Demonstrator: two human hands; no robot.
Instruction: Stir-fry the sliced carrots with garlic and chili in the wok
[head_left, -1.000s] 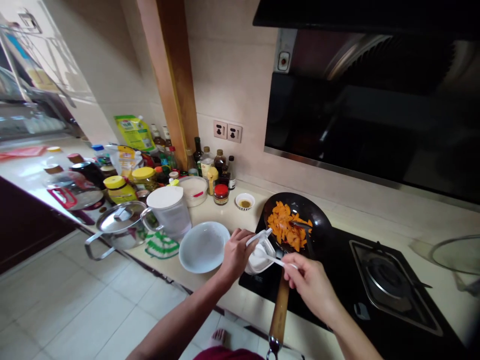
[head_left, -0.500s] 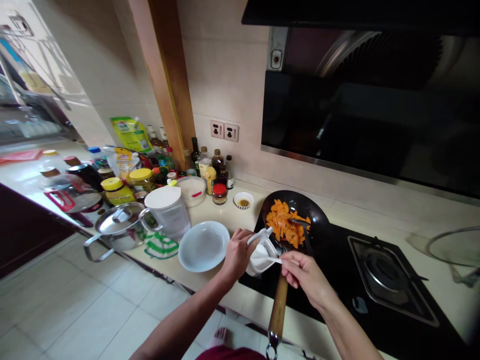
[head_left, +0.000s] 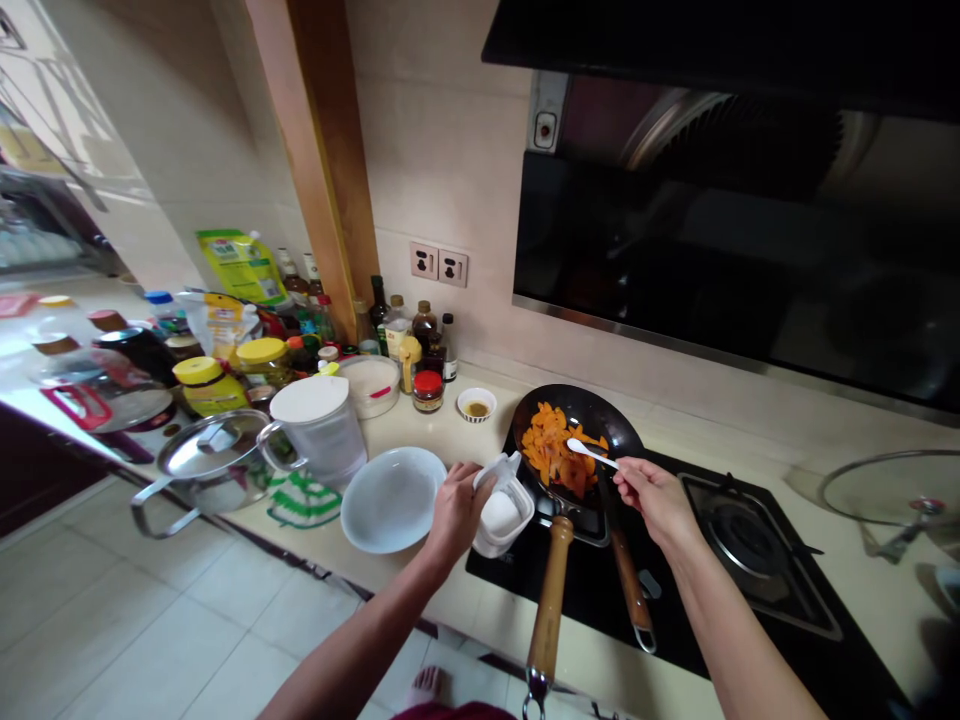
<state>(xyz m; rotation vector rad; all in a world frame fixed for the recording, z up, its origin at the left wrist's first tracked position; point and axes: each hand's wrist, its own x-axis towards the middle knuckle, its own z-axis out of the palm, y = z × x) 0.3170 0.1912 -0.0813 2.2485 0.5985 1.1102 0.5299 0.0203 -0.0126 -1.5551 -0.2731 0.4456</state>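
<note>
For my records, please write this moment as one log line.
left hand: holds open container | right hand: holds spoon over pan | pan: orange slices

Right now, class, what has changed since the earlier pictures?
The right hand has moved the spoon out of the tub, forward and rightward, to above the pan. Nothing was newly grasped or let go. The left hand still holds the open tub; the pan and bowl stayed put.

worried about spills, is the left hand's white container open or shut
Open: the white container has its lid raised, white contents showing.
</note>
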